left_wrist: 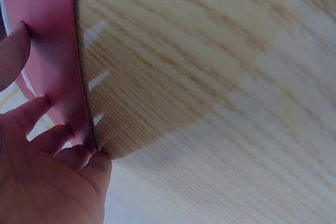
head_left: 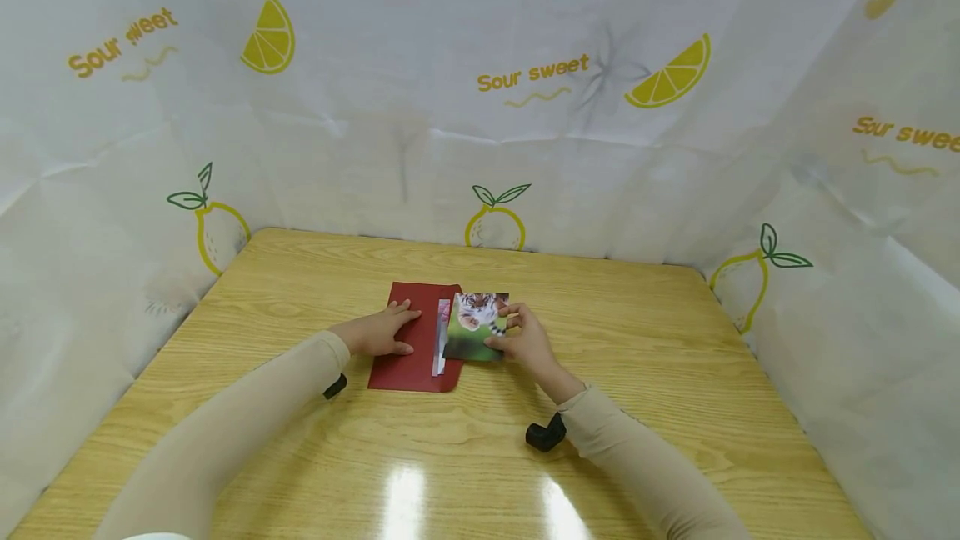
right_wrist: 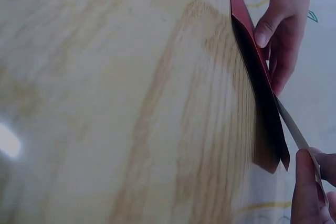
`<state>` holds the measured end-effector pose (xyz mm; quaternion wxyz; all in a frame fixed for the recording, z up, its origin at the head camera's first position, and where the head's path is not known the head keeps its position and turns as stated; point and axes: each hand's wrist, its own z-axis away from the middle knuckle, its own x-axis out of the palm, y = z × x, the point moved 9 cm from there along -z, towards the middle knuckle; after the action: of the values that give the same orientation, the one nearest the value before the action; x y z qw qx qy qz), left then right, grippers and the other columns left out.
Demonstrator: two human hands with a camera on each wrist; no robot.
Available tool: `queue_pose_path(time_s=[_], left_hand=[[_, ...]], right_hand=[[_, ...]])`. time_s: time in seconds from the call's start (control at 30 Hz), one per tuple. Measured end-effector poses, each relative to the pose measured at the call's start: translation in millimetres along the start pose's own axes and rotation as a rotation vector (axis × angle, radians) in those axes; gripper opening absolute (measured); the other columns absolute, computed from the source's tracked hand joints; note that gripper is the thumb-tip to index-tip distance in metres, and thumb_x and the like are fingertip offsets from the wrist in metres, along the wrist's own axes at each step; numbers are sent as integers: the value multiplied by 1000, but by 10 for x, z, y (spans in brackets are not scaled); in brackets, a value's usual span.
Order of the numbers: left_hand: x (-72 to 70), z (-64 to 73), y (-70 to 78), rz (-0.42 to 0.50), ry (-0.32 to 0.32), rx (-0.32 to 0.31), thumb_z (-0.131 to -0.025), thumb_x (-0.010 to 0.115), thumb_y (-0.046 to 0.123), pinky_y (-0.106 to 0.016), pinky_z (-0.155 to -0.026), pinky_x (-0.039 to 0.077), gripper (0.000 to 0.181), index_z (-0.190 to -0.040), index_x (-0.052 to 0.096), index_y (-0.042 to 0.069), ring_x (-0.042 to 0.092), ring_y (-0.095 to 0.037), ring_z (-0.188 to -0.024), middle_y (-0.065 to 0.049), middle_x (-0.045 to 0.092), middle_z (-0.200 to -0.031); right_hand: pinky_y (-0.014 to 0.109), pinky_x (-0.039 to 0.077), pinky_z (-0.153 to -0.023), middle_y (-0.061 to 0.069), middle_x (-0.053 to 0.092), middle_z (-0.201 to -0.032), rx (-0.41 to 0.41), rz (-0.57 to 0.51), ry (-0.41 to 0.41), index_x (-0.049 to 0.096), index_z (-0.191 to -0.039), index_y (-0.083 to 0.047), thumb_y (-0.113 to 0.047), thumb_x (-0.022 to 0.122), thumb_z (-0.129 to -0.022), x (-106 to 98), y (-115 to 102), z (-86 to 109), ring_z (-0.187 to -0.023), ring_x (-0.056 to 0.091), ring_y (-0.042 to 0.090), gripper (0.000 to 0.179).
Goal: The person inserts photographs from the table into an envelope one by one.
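A red envelope (head_left: 408,365) lies on the table, its flap side to the right. My left hand (head_left: 381,330) rests on its left part with the fingers spread; the left wrist view shows those fingers (left_wrist: 50,135) pressing on the red paper. A strip of another picture (head_left: 440,348) shows at the envelope's opening. With thumb and fingers, my right hand (head_left: 525,340) pinches the right edge of a tiger photo card (head_left: 472,340), which overlaps the envelope's right side. In the right wrist view the card (right_wrist: 294,124) appears edge-on, tilted against the envelope (right_wrist: 257,61).
The wooden table (head_left: 637,340) extends around the envelope. Black wrist-mount parts show beneath the right forearm (head_left: 546,433) and the left forearm (head_left: 335,386). A white curtain (head_left: 360,165) with lemon prints hangs behind the table and at both sides.
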<state>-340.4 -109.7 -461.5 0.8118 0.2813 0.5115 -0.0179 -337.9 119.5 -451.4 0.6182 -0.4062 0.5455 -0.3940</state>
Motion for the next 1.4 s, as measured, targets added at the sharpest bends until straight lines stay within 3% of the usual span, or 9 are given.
queue_pose_path(time_s=[0.8, 1.4], left_hand=[[-2, -8, -4, -2, 0, -2, -96, 61, 28, -54, -118, 18, 71, -153, 26, 5, 5, -43, -148, -22, 8, -161], [3, -6, -2, -22, -2, -4, -96, 60, 30, -53, -118, 18, 71, -153, 25, 6, 5, -41, -148, -22, 8, -161]], right_hand=[[30, 56, -55, 17, 57, -106, -19, 102, -31, 54, -116, -3, 0, 79, -77, 116, -1, 40, -69, 61, 17, 47], [29, 57, -58, 14, 56, -103, -29, 109, -72, 55, -117, -2, 0, 79, -78, 243, -90, 54, -72, 58, 15, 46]])
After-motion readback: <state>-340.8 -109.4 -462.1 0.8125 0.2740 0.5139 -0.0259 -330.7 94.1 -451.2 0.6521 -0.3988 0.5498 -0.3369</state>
